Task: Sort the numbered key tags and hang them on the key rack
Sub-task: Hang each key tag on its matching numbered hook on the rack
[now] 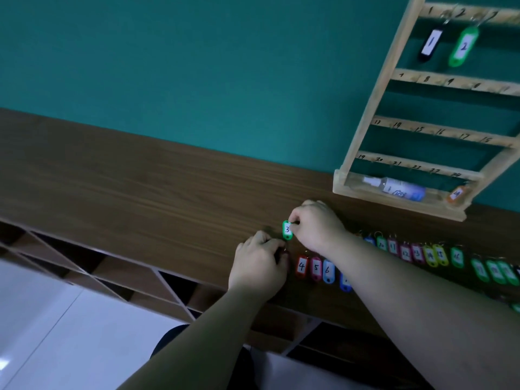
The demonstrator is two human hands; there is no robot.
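Head view takes in a teal wall (197,66) above a long dark wooden worktop (126,170), whose front edge tops a run of open cubbyholes (118,280). Against the wall at the worktop's far right stands the wooden key rack (374,102), its bars marked with handwritten numbers over small hooks, so each tag has one fixed place. Tag 1 (430,43) and tag 2 (464,46) already hang from the top bar; the hook for 3 beside them looks empty. A small spray bottle (396,188) and an orange tag (457,194) lie in the rack's bottom tray.

Along the worktop's front edge the remaining tags are laid in a row (416,253) in rising order from 4, apparently so they can be taken one after another.

Both forearms reach forward over that edge. The right hand (316,225), knuckles up, pinches the top of the green tag 3 (287,230) between fingertips, holding it just above the worktop, left of the rack's base. The left hand (260,266) sits just below it, fingers curled tight at the row's left end beside tag 4 (302,266); I cannot tell whether it holds anything.
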